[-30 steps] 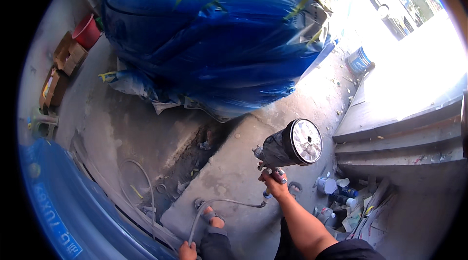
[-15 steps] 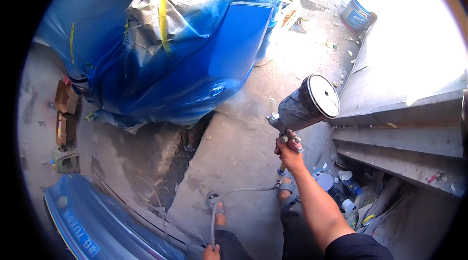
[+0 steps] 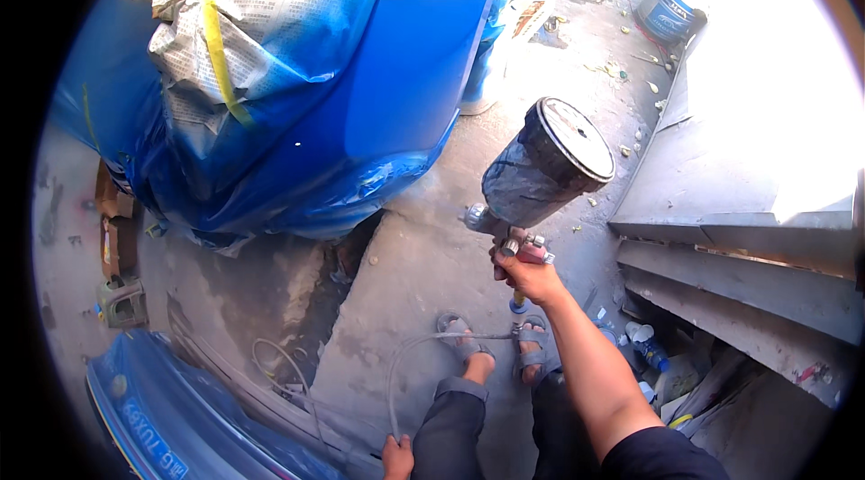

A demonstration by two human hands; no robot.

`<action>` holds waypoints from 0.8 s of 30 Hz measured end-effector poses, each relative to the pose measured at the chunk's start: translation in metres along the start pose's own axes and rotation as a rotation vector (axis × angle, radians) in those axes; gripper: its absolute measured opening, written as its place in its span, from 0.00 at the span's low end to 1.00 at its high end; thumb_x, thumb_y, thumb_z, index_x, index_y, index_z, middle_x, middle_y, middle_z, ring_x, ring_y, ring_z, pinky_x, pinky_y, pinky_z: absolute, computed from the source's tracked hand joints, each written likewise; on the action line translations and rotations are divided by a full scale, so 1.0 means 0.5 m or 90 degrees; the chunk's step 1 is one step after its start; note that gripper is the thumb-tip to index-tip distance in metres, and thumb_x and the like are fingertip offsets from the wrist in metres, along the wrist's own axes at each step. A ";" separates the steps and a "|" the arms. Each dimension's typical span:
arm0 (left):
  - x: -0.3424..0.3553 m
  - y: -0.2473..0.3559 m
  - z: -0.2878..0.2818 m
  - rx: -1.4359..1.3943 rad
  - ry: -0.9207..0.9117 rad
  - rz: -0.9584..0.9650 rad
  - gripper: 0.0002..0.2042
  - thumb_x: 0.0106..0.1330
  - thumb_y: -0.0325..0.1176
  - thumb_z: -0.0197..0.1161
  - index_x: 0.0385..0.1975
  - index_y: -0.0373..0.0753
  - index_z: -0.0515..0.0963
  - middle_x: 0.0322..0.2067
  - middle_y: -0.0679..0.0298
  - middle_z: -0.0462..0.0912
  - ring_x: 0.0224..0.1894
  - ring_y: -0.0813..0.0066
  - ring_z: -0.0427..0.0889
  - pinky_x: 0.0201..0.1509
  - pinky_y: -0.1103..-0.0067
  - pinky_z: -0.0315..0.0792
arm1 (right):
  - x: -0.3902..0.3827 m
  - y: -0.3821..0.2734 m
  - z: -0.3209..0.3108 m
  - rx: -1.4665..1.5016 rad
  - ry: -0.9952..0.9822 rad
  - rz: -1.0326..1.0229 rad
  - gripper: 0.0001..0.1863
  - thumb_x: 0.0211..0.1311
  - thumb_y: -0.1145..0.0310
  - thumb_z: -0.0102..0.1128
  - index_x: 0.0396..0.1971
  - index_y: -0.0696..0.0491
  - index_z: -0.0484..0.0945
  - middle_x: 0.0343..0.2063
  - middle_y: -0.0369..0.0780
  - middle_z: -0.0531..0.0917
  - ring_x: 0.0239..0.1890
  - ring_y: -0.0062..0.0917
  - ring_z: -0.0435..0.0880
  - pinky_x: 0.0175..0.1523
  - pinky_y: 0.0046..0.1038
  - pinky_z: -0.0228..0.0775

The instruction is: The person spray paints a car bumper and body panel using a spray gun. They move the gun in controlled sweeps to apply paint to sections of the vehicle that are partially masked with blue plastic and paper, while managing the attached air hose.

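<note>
My right hand (image 3: 527, 275) is wrapped round the grip of a spray gun (image 3: 539, 172), whose dark, paint-smeared cup with a pale lid sits on top. Its nozzle points left, toward a glossy blue car panel (image 3: 396, 75), with a gap between them. Faint mist hangs near the nozzle. Blue plastic film and newspaper (image 3: 270, 12) strapped with yellow tape cover the surfaces around the panel. Low down, my left hand (image 3: 397, 457) is closed on a grey air hose (image 3: 393, 385), which curves up and across to the gun's handle.
At lower left lies a blue car bumper (image 3: 198, 412) with a plate. A green stool (image 3: 122, 302) and cardboard box (image 3: 120, 246) stand beyond it. Grey metal ledges (image 3: 739, 286) run along the right, with cups and bottles (image 3: 651, 349) below. A blue bucket (image 3: 665, 12) stands far right.
The spray gun has shifted slightly left, nearer the blue panel's side. My left foot has stepped right, beside the other foot. My left hand still grips the hose, and the view has shifted.
</note>
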State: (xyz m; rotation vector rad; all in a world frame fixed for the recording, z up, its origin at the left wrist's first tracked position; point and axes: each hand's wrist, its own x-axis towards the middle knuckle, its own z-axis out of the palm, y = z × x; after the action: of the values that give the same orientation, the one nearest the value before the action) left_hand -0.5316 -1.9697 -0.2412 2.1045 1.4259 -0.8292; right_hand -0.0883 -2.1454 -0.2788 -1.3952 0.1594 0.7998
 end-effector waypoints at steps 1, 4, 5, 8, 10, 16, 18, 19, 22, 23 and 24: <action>0.019 0.004 0.000 0.000 -0.015 0.006 0.19 0.62 0.43 0.55 0.32 0.28 0.71 0.33 0.40 0.78 0.39 0.40 0.76 0.43 0.60 0.68 | 0.032 0.026 -0.025 -0.017 0.020 0.024 0.14 0.56 0.58 0.62 0.35 0.51 0.74 0.19 0.32 0.76 0.21 0.17 0.75 0.24 0.22 0.65; 0.126 0.048 -0.016 0.016 -0.065 0.015 0.20 0.61 0.45 0.55 0.33 0.28 0.72 0.33 0.40 0.78 0.39 0.40 0.76 0.44 0.59 0.68 | 0.102 0.062 -0.113 -0.008 0.123 0.030 0.16 0.56 0.53 0.63 0.29 0.50 0.72 0.17 0.32 0.76 0.18 0.15 0.73 0.20 0.19 0.61; 0.157 0.060 -0.018 0.018 -0.079 0.007 0.20 0.61 0.45 0.55 0.34 0.28 0.73 0.33 0.40 0.78 0.39 0.39 0.76 0.44 0.58 0.68 | 0.132 0.080 -0.144 -0.015 0.148 0.028 0.17 0.56 0.52 0.64 0.27 0.49 0.71 0.17 0.32 0.76 0.18 0.14 0.73 0.19 0.18 0.60; 0.265 0.067 -0.009 0.051 -0.075 0.057 0.20 0.61 0.45 0.56 0.31 0.28 0.73 0.32 0.40 0.78 0.39 0.40 0.76 0.44 0.59 0.68 | 0.229 0.114 -0.196 -0.037 0.189 -0.025 0.14 0.58 0.54 0.61 0.28 0.49 0.71 0.16 0.33 0.75 0.14 0.14 0.69 0.16 0.17 0.56; 0.298 0.157 -0.014 0.075 -0.009 0.109 0.19 0.60 0.44 0.57 0.29 0.29 0.74 0.31 0.41 0.78 0.38 0.41 0.77 0.43 0.60 0.69 | 0.282 0.134 -0.233 -0.036 0.253 -0.077 0.14 0.59 0.55 0.60 0.31 0.50 0.72 0.16 0.34 0.74 0.14 0.15 0.69 0.16 0.18 0.57; 0.352 0.234 -0.042 0.034 0.151 0.132 0.17 0.58 0.42 0.60 0.25 0.30 0.75 0.27 0.43 0.79 0.35 0.43 0.77 0.40 0.61 0.70 | 0.387 0.151 -0.249 -0.016 0.311 -0.216 0.15 0.60 0.55 0.59 0.31 0.53 0.72 0.17 0.35 0.74 0.15 0.16 0.70 0.16 0.19 0.58; 0.355 0.232 -0.049 0.050 0.207 0.136 0.17 0.57 0.42 0.61 0.24 0.30 0.75 0.27 0.43 0.78 0.35 0.42 0.77 0.40 0.61 0.70 | 0.382 0.161 -0.235 0.018 0.277 -0.171 0.14 0.61 0.56 0.58 0.30 0.52 0.72 0.16 0.35 0.75 0.15 0.15 0.69 0.16 0.19 0.58; 0.359 0.224 -0.048 0.055 0.211 0.137 0.17 0.57 0.42 0.61 0.24 0.30 0.75 0.27 0.43 0.78 0.35 0.42 0.77 0.40 0.61 0.70 | 0.371 0.167 -0.231 0.015 0.250 -0.170 0.14 0.60 0.56 0.58 0.29 0.51 0.72 0.16 0.34 0.75 0.14 0.15 0.70 0.16 0.18 0.57; 0.358 0.196 -0.045 0.080 0.230 0.146 0.17 0.56 0.43 0.62 0.26 0.30 0.76 0.27 0.43 0.79 0.35 0.44 0.78 0.39 0.62 0.70 | 0.299 0.192 -0.210 0.018 0.147 -0.059 0.13 0.59 0.55 0.60 0.29 0.50 0.72 0.16 0.34 0.75 0.15 0.15 0.70 0.16 0.18 0.58; 0.353 0.194 -0.044 0.095 0.238 0.154 0.17 0.55 0.43 0.62 0.26 0.31 0.77 0.27 0.44 0.79 0.34 0.45 0.78 0.39 0.63 0.70 | 0.277 0.205 -0.211 0.019 0.096 -0.026 0.14 0.59 0.55 0.61 0.29 0.49 0.72 0.17 0.33 0.75 0.15 0.15 0.71 0.17 0.17 0.59; 0.345 0.196 -0.044 0.109 0.248 0.164 0.17 0.55 0.43 0.62 0.27 0.31 0.77 0.26 0.44 0.79 0.34 0.46 0.79 0.38 0.63 0.71 | 0.259 0.221 -0.215 0.021 0.014 -0.010 0.14 0.58 0.54 0.61 0.30 0.49 0.72 0.17 0.33 0.75 0.16 0.14 0.71 0.18 0.17 0.59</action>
State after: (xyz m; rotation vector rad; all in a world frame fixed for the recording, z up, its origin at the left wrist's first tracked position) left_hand -0.3869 -1.8767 -0.3425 2.6220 1.2566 -0.4714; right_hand -0.0202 -2.1949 -0.4618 -1.3730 0.1777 0.7669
